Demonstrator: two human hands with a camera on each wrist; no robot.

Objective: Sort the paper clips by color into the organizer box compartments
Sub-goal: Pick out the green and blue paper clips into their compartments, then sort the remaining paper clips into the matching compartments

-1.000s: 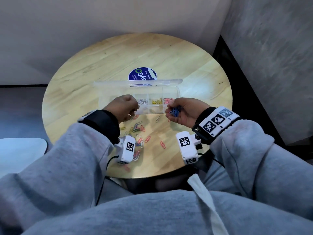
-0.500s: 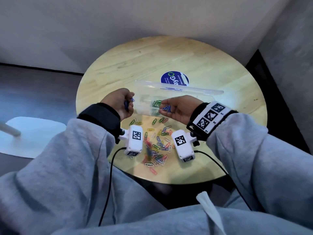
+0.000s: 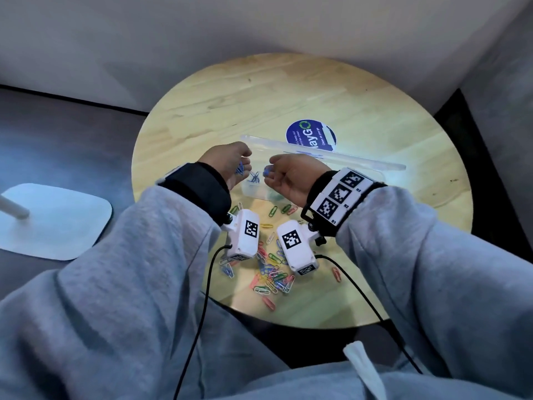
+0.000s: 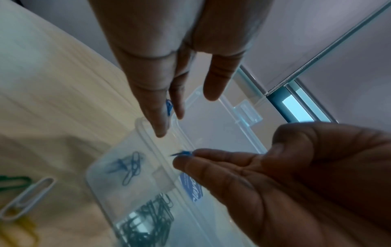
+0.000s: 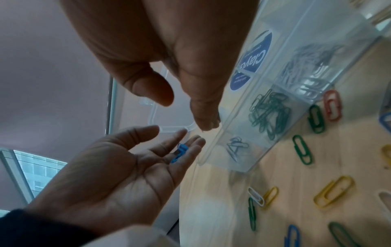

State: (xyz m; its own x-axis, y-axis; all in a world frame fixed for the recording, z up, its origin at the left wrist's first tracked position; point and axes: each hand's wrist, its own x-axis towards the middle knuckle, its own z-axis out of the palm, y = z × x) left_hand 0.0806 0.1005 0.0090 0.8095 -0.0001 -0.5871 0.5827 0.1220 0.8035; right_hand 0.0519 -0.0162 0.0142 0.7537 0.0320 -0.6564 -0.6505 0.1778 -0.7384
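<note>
The clear organizer box [image 3: 372, 180] lies on the round wooden table [image 3: 288, 90] with its lid up. My left hand [image 3: 230, 163] and right hand [image 3: 288, 177] hover over its left end. The left palm faces up with straight fingers [image 5: 190, 147], and a blue clip [image 5: 180, 152] lies on them. A second blue clip [image 4: 183, 152] sits at the right hand's fingertips [image 4: 211, 158], thumb held apart. In the end compartment lie a few blue clips [image 4: 131, 167]; its neighbour holds green clips [image 5: 268, 113], then comes one with silver clips [image 5: 306, 66]. Blue clips [image 3: 255, 177] hang blurred between the hands.
Several loose clips of mixed colours [image 3: 271, 272] lie on the table between my wrists and its near edge. A round blue sticker [image 3: 311, 135] shows behind the box lid. A white stand base [image 3: 54, 220] sits on the floor to the left.
Both hands, gripping blue clips before, moved to the box's left end and spread their fingers above it. Blue clips now lie in the end compartment. The head view has swung left.
</note>
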